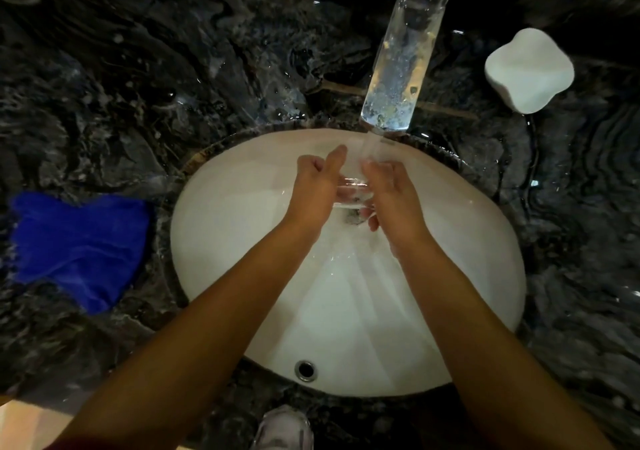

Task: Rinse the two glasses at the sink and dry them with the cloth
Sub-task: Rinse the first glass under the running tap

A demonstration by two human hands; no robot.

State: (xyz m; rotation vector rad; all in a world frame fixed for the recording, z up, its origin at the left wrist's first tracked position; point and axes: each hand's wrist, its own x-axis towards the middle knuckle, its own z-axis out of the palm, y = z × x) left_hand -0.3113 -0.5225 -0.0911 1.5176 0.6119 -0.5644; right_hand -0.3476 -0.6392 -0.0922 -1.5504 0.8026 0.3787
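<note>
A clear glass (352, 194) sits between my two hands over the middle of the white sink basin (242, 228). My left hand (317, 190) grips its left side with the thumb raised. From the right, my right hand (393, 191) closes around it, fingers curled underneath. Water (371, 146) runs from the shiny tap spout (398, 69) down onto the glass and my right hand. The blue cloth (79, 245) lies crumpled on the counter left of the basin. Only one glass is clear to see.
The dark marbled counter (138, 69) around the basin is wet with splashes. A white rounded object (528, 69) stands at the back right. The drain (353, 217) shows below the glass, and the overflow hole (305, 370) is at the near rim. A shoe (284, 429) is below.
</note>
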